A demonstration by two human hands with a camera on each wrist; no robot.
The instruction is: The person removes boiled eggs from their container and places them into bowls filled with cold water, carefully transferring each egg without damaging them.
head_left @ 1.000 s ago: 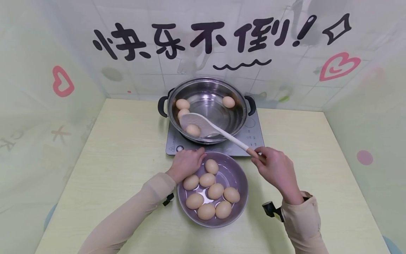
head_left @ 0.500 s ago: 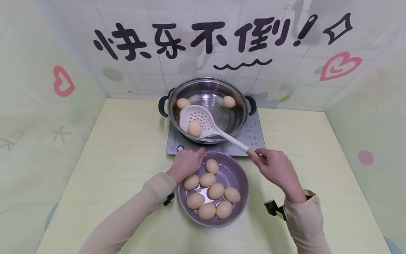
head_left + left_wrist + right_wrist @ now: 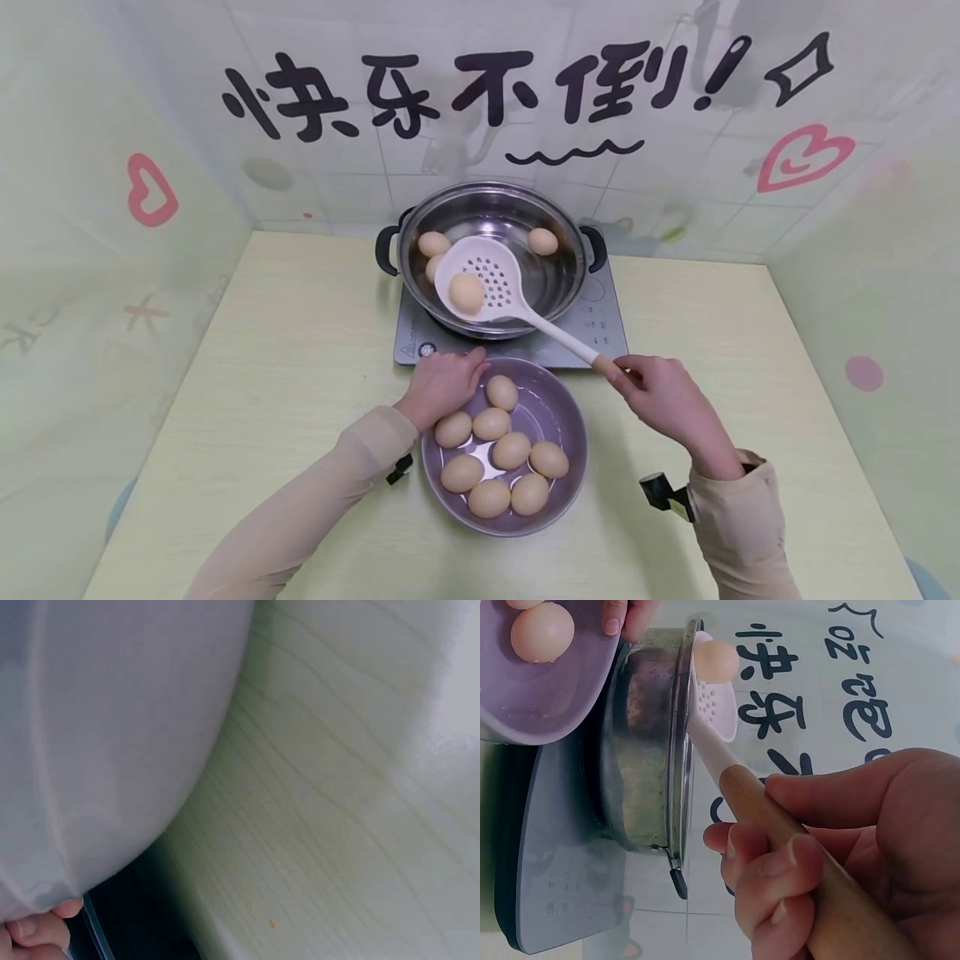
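Observation:
My right hand (image 3: 667,398) grips the wooden handle of a white slotted spoon (image 3: 495,254). One egg (image 3: 467,293) lies in its perforated head, which is above the steel pot (image 3: 555,310); the right wrist view shows this egg (image 3: 716,661) at rim level. Inside the pot are an egg (image 3: 433,244) at the left, another (image 3: 432,267) partly hidden by the spoon, and an egg (image 3: 543,242) at the right. With my left hand (image 3: 442,385) I hold the far left rim of a purple bowl (image 3: 573,417), thumb over the edge, fingertips (image 3: 39,930) against the outer wall. Several eggs (image 3: 510,451) rest in the bowl.
The pot stands on a grey induction cooker (image 3: 609,312), directly behind the bowl. Its black side handles (image 3: 385,252) stick out left and right. A printed sheet (image 3: 315,192) hangs behind and at both sides of the pale wooden table (image 3: 300,333).
The spoon has risen and turned its bowl face-up, lifting the egg from the pot's front left. My right hand has shifted slightly rightward. The left hand keeps its place on the bowl.

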